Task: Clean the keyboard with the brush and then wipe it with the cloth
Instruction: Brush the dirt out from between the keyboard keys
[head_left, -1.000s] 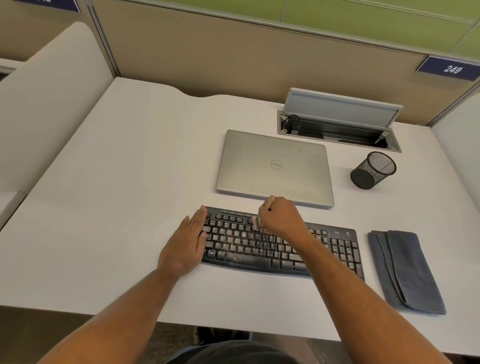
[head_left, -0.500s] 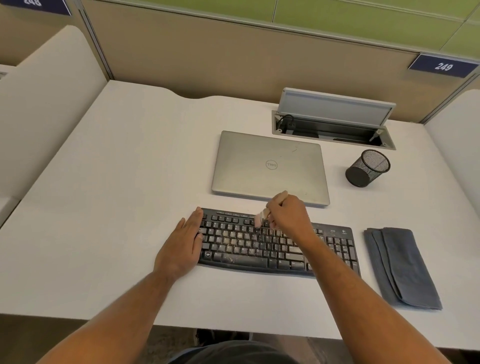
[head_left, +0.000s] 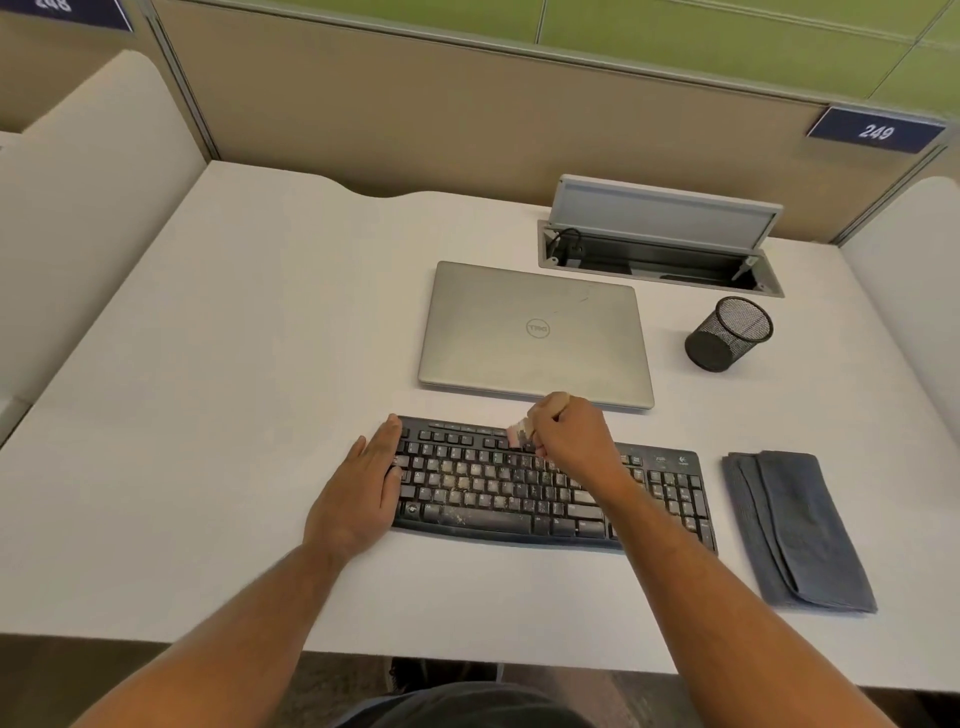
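A blue partition sign (head_left: 876, 130) reads "249". The closed silver laptop (head_left: 535, 332) shows a round Dell logo, upside down. The keyboard (head_left: 550, 488) key legends are too small to read.

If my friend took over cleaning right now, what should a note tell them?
Left hand: flat, fingers straight, resting on the keyboard's left end to steady it.
Right hand: grip closed round the brush, bristles on the top key rows near the middle.
Cloth: folded on the desk, right of the keyboard, untouched.
Done: brushing is under way.
Left: crumbs and dust still speckle the middle keys and space bar. Finish brushing, put the brush down, then wipe the keyboard with the cloth.
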